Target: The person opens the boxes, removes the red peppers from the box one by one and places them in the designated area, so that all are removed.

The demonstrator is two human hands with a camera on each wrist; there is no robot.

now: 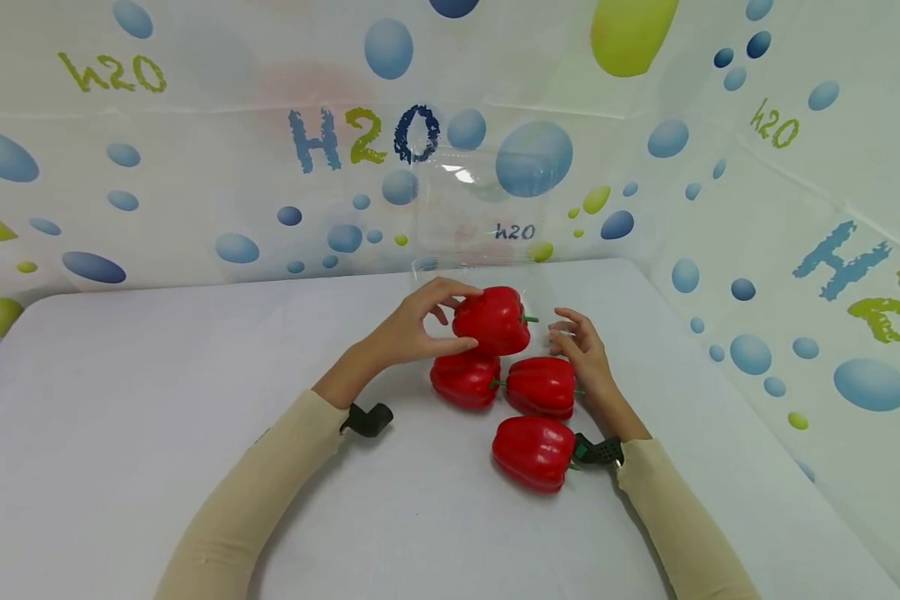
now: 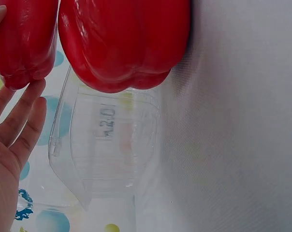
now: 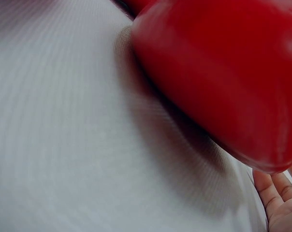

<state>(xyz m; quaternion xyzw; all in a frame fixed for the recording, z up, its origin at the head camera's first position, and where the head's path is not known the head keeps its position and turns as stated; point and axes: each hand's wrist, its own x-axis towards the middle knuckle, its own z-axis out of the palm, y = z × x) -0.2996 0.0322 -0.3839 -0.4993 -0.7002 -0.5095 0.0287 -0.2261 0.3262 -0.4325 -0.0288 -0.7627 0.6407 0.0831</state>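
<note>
My left hand [image 1: 412, 329] grips a red bell pepper [image 1: 492, 321] with a green stem, thumb on its near side and fingers on the far side. The held pepper [image 2: 25, 43] is partly cut off in the left wrist view. Just below it lie two more peppers, one on the left [image 1: 465, 382] and one on the right [image 1: 542, 387]. A clear plastic container [image 2: 105, 145] with a raised lid [image 1: 480, 196] stands behind them. My right hand [image 1: 587, 354] pinches the container's right rim, its fingers [image 3: 268, 191] partly hidden by a pepper [image 3: 223, 82].
Another red pepper [image 1: 534, 454] lies nearer the front, close to the right wrist's dark camera mount [image 1: 598, 450]. A white cloth covers the table [image 1: 157, 400]. Behind and to the right hangs a white curtain [image 1: 195, 167] with blue and green drops.
</note>
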